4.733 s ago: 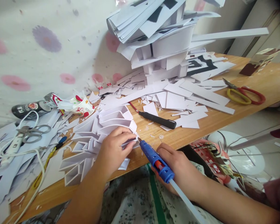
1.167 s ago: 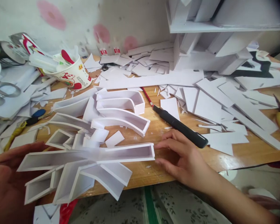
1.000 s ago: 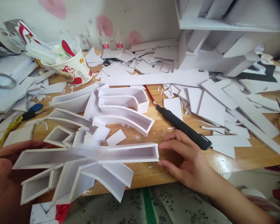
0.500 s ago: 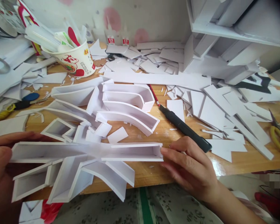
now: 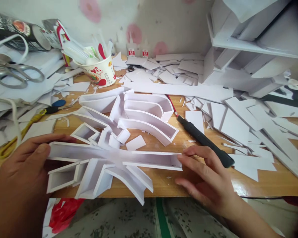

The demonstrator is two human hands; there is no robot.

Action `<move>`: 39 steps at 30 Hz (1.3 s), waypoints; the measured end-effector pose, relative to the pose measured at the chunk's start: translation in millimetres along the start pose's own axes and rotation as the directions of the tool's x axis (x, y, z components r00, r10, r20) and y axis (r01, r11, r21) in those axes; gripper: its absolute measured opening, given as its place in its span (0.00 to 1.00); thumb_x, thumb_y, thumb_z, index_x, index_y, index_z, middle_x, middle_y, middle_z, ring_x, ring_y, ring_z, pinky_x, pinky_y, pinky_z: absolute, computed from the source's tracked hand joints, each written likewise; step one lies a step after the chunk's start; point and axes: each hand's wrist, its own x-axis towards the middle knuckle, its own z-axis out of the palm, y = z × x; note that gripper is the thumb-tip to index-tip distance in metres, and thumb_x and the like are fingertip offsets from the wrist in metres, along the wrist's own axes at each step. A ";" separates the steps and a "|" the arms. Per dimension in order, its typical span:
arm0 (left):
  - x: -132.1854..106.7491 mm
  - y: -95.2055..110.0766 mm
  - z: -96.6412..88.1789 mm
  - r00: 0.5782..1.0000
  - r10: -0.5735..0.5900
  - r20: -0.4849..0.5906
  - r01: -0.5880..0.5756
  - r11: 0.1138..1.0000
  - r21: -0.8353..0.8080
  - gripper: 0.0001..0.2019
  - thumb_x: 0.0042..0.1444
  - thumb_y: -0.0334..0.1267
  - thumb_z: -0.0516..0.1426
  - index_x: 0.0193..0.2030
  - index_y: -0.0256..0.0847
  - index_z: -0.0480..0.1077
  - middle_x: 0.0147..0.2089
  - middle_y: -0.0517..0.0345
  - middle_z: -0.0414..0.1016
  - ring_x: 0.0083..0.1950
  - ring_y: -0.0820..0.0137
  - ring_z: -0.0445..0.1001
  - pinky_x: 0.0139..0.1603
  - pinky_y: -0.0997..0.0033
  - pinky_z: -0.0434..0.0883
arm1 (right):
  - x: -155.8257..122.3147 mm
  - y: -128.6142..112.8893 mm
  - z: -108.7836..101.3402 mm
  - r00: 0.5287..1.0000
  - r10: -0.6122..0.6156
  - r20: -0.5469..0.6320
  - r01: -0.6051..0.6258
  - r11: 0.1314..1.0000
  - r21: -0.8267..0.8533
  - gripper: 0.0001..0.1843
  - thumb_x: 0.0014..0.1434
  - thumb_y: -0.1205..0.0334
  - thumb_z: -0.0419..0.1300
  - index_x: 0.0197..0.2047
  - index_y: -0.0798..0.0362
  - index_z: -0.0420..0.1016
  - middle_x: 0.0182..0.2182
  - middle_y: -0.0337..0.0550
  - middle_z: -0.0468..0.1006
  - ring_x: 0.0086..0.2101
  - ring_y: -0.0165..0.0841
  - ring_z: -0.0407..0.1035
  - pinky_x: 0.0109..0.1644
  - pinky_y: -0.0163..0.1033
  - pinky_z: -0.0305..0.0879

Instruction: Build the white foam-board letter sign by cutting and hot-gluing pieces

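A white foam-board shape built from open-topped channels (image 5: pixel 149 159) lies across the table's front edge, partly overhanging it. My left hand (image 5: pixel 27 165) grips its left end, thumb on top and fingers behind. At the right end, my right hand (image 5: pixel 208 172) has its fingertips against the closed end of the long channel; its thumb is apart below, not around the piece. Just behind lies a second white foam-board shape (image 5: pixel 144 124) with curved channels. A small white offcut (image 5: pixel 136 142) rests between them. A black-handled tool with a red tip (image 5: pixel 203 138) lies beyond my right hand.
A paper cup (image 5: pixel 101 72) full of sticks stands at the back left, near scissors (image 5: pixel 22 74) and a yellow-handled tool (image 5: pixel 27 124). Foam-board scraps (image 5: pixel 225 120) cover the right side. A large white structure (image 5: pixel 238 66) stands back right. Two small glue bottles (image 5: pixel 131 51) stand against the wall.
The view has swung left, so everything sits further right in the picture. My left hand still holds the shape; the fingers of my right hand look a little more spread at its end.
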 end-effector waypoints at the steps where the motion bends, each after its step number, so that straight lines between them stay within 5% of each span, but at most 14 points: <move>1: 0.5 1.9 0.5 0.999 -0.043 -0.008 0.043 0.998 -0.035 0.14 0.58 0.46 0.51 0.43 0.44 0.74 0.40 0.57 0.77 0.29 0.66 0.76 0.19 0.72 0.73 | 0.0 0.0 0.2 1.000 0.000 0.005 0.000 1.000 -0.001 0.29 0.58 0.66 0.64 0.61 0.53 0.63 0.49 0.52 0.64 0.49 0.40 0.63 0.50 0.44 0.66; 3: 1.4 4.5 0.5 0.996 -0.086 0.011 0.087 0.989 -0.117 0.12 0.56 0.43 0.53 0.41 0.44 0.74 0.39 0.57 0.77 0.28 0.68 0.75 0.21 0.73 0.73 | 0.3 -0.2 0.6 1.000 -0.001 0.000 0.001 1.000 0.004 0.30 0.58 0.66 0.64 0.63 0.52 0.62 0.51 0.52 0.63 0.50 0.40 0.63 0.50 0.44 0.67; 8: 4.2 -0.2 -1.8 0.997 0.024 0.068 -0.012 0.985 -0.174 0.12 0.55 0.44 0.56 0.40 0.41 0.73 0.39 0.58 0.77 0.31 0.71 0.72 0.27 0.77 0.68 | -1.1 1.7 1.5 1.000 -0.014 -0.013 0.014 1.000 0.013 0.32 0.58 0.66 0.64 0.64 0.50 0.60 0.52 0.53 0.64 0.52 0.43 0.64 0.49 0.46 0.70; 16: 8.8 -10.6 -11.1 0.972 0.101 0.213 -0.063 0.982 -0.177 0.20 0.50 0.50 0.60 0.44 0.39 0.71 0.43 0.55 0.76 0.37 0.67 0.71 0.35 0.73 0.69 | -9.4 15.9 12.3 0.911 0.186 -0.368 -0.092 0.962 0.259 0.19 0.56 0.69 0.63 0.50 0.48 0.68 0.45 0.48 0.71 0.47 0.42 0.69 0.52 0.55 0.68; 21: -1.2 -15.7 -13.2 0.970 0.147 0.192 -0.132 0.987 -0.090 0.20 0.52 0.53 0.58 0.45 0.41 0.71 0.46 0.55 0.76 0.39 0.65 0.73 0.39 0.71 0.69 | -6.8 17.5 17.5 0.934 0.162 -0.318 -0.082 0.965 0.250 0.33 0.53 0.66 0.67 0.60 0.49 0.59 0.53 0.52 0.67 0.54 0.45 0.64 0.57 0.59 0.63; 25: -16.9 -16.7 -6.9 0.981 0.143 0.134 -0.133 0.988 -0.079 0.20 0.54 0.55 0.55 0.45 0.44 0.71 0.44 0.57 0.76 0.40 0.65 0.74 0.40 0.70 0.70 | -5.8 13.7 13.2 0.815 0.132 -0.564 -0.136 0.990 0.035 0.16 0.55 0.72 0.62 0.47 0.49 0.70 0.38 0.42 0.68 0.39 0.37 0.67 0.39 0.44 0.68; 28: -22.9 -17.7 -1.8 0.983 0.159 0.095 -0.152 0.985 -0.084 0.19 0.56 0.55 0.54 0.46 0.45 0.71 0.45 0.57 0.76 0.43 0.64 0.74 0.44 0.70 0.70 | -8.1 8.1 8.6 0.773 0.137 -0.620 -0.167 0.986 0.009 0.10 0.56 0.73 0.60 0.40 0.49 0.72 0.32 0.40 0.69 0.33 0.35 0.67 0.35 0.41 0.65; 32: -12.8 -23.3 -8.3 0.974 0.186 0.133 -0.173 0.980 -0.103 0.18 0.57 0.53 0.54 0.48 0.45 0.70 0.49 0.56 0.75 0.49 0.62 0.73 0.50 0.67 0.71 | -15.5 5.7 3.7 0.787 0.211 -0.580 -0.167 0.978 0.128 0.10 0.57 0.71 0.61 0.41 0.50 0.73 0.33 0.41 0.74 0.32 0.35 0.70 0.33 0.40 0.67; 34: -4.6 -23.8 -18.1 0.954 0.186 0.237 -0.161 0.979 -0.121 0.19 0.55 0.53 0.56 0.47 0.45 0.70 0.50 0.53 0.75 0.50 0.59 0.73 0.50 0.64 0.72 | -13.6 8.8 -3.9 0.804 0.256 -0.537 -0.191 0.966 0.173 0.09 0.58 0.69 0.61 0.42 0.49 0.74 0.34 0.42 0.76 0.33 0.35 0.71 0.33 0.40 0.68; 39: 1.7 -11.8 -42.8 0.871 0.114 0.478 -0.055 0.989 -0.135 0.25 0.42 0.53 0.64 0.48 0.48 0.73 0.52 0.52 0.76 0.54 0.51 0.73 0.53 0.59 0.72 | 40.6 23.2 -34.6 0.943 0.126 -0.307 -0.125 0.992 0.023 0.05 0.60 0.66 0.59 0.40 0.49 0.74 0.36 0.43 0.77 0.37 0.35 0.73 0.40 0.40 0.71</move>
